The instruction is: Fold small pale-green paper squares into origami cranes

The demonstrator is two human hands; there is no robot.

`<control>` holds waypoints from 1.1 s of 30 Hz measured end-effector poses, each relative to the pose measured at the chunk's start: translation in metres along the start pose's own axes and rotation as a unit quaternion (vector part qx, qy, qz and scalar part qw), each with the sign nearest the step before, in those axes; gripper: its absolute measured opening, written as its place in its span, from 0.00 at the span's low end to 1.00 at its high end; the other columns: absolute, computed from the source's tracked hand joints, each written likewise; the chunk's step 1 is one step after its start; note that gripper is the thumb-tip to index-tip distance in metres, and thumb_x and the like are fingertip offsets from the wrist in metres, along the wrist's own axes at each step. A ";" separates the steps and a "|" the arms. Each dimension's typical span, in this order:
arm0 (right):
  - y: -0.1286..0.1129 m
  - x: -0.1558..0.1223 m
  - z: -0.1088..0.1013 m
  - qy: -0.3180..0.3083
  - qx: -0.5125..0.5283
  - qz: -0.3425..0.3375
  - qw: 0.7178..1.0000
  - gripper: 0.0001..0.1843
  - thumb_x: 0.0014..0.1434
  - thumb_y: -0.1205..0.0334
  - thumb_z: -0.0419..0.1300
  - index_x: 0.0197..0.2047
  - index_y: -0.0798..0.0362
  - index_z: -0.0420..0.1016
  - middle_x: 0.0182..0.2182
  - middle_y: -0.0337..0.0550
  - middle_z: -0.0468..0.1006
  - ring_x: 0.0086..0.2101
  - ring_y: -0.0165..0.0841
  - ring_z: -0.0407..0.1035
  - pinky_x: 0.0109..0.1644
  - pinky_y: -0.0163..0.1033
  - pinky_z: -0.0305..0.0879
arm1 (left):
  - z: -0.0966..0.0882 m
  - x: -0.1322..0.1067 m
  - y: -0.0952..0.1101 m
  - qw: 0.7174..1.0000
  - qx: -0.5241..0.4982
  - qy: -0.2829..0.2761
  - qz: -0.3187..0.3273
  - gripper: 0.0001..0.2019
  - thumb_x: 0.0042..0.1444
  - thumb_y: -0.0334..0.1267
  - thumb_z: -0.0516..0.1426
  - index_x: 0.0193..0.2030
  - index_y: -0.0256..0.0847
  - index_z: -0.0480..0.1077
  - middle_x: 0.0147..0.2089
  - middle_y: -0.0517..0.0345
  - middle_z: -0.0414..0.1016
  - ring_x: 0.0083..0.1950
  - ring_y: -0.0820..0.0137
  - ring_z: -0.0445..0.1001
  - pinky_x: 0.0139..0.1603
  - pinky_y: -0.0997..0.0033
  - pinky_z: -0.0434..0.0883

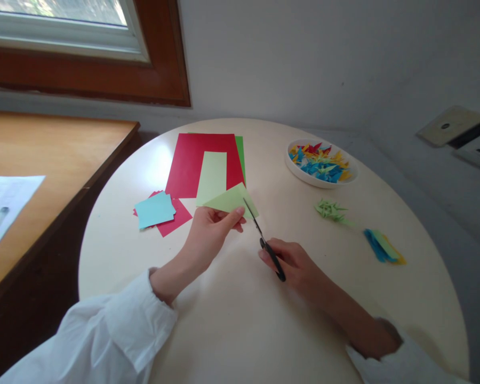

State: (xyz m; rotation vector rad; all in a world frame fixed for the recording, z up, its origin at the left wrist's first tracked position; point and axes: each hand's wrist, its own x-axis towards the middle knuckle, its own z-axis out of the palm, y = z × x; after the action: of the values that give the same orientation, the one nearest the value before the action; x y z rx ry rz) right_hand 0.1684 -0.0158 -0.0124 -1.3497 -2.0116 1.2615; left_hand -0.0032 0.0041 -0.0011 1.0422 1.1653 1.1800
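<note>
My left hand pinches a strip of light green paper and holds it up above the round table. Black-handled scissors are gripped in my right hand. Their blades point up and left and lie across the right end of the paper, near my left thumb. Whether the blades have cut into it I cannot tell. Behind the held strip, another light green piece rests on a red sheet, with a green sheet partly hidden underneath.
Light blue cards lie over red ones at left. At right are a white dish of colourful folded paper pieces, a light green cluster and blue, green and yellow strips. A wooden desk stands at far left.
</note>
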 end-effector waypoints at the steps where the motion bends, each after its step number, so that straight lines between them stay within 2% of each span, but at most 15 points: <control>1: 0.000 0.000 0.000 0.002 0.000 0.001 1.000 0.20 0.58 0.51 0.49 0.19 0.52 0.52 0.20 0.34 0.55 0.23 0.27 0.52 0.27 0.35 0.49 | 0.000 0.000 0.000 1.000 0.000 -0.002 0.000 0.13 0.48 0.43 0.60 0.21 0.35 0.71 0.26 0.53 0.73 0.30 0.70 0.70 0.35 0.69 0.68; 10: 0.001 0.002 0.001 0.004 0.013 -0.001 1.000 0.20 0.57 0.51 0.49 0.19 0.52 0.53 0.19 0.34 0.55 0.23 0.26 0.52 0.27 0.35 0.48 | -0.004 0.001 -0.007 1.000 0.021 -0.010 -0.001 0.15 0.48 0.45 0.60 0.20 0.35 0.71 0.27 0.52 0.74 0.30 0.70 0.70 0.34 0.70 0.68; 33: 0.002 0.002 0.002 0.011 0.022 0.011 1.000 0.20 0.56 0.50 0.50 0.19 0.52 0.53 0.19 0.33 0.54 0.23 0.26 0.51 0.26 0.35 0.48 | -0.003 0.000 -0.006 0.999 0.024 -0.021 -0.015 0.16 0.49 0.45 0.59 0.18 0.35 0.71 0.27 0.52 0.74 0.30 0.71 0.69 0.34 0.70 0.68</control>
State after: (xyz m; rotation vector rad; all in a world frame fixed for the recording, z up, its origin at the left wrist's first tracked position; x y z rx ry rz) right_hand 0.1670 -0.0149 -0.0150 -1.3640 -1.9468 1.2874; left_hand -0.0055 0.0034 -0.0069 1.0782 1.1779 1.1062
